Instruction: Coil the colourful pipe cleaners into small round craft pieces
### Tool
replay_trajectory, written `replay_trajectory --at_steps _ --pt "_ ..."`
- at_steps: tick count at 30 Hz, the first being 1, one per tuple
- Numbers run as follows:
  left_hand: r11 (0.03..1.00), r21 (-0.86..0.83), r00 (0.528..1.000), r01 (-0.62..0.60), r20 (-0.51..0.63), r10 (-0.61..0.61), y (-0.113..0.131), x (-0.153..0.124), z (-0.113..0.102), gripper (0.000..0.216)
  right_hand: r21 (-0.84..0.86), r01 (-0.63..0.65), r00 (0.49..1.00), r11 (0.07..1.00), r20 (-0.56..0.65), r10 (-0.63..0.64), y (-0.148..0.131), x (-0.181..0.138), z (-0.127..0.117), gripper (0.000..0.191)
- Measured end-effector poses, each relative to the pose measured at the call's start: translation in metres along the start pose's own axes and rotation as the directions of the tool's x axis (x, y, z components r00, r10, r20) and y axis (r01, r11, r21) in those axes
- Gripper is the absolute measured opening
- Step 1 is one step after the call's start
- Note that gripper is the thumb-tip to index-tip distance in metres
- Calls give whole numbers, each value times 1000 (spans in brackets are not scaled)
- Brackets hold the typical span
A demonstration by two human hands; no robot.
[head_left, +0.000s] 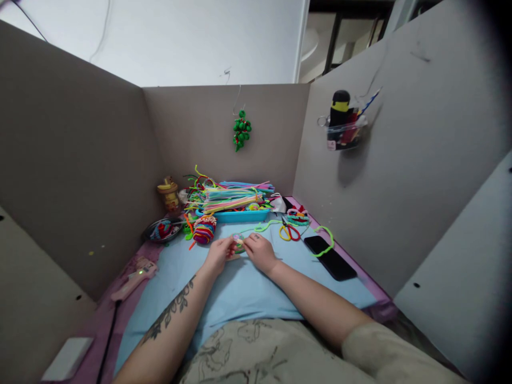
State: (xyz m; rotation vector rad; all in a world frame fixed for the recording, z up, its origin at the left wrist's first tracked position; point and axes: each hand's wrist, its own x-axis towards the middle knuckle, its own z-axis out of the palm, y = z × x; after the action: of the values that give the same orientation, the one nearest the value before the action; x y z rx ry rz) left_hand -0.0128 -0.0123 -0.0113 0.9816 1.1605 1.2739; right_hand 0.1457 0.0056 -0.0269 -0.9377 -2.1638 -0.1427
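My left hand (219, 255) and my right hand (261, 250) meet over the light blue mat (240, 290), fingers closed from both sides on a small green and pink pipe-cleaner piece (239, 243). A light green pipe cleaner (266, 225) trails from it toward the back right. Much of the piece is hidden by my fingers.
A blue tray (236, 215) heaped with coloured pipe cleaners stands behind, with a striped woven ball (204, 230) and a dark bowl (162, 230) to its left. Scissors (288, 231) and a black phone (330, 257) lie right. A pink glue gun (134, 277) lies left. Grey partitions enclose the desk.
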Motion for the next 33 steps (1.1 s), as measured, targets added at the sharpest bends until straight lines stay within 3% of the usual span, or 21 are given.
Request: replay_trajectory --at_steps 9,15,19,23,28,33 --pt "981 144 990 -131 -31 137 -7 2 0 40 -43 -1 1000 999 6 1 -4 -1 2 15" --pt "978 90 981 -189 -23 192 -3 4 -2 36 129 -38 998 991 -44 44 -4 -1 2 12" --pt "954 132 958 -271 -61 280 2 6 -8 32 223 -73 993 972 -70 90 2 -2 -1 31" --pt "926 134 928 -352 -79 364 6 5 -10 28 256 -102 992 961 -50 119 6 -3 -1 22" --pt "912 111 916 -395 -23 400 8 4 -8 26 314 -144 985 939 -46 167 7 -2 3 18" --pt "930 77 932 -360 68 356 5 5 -8 34 391 -170 982 904 -8 188 9 0 6 18"
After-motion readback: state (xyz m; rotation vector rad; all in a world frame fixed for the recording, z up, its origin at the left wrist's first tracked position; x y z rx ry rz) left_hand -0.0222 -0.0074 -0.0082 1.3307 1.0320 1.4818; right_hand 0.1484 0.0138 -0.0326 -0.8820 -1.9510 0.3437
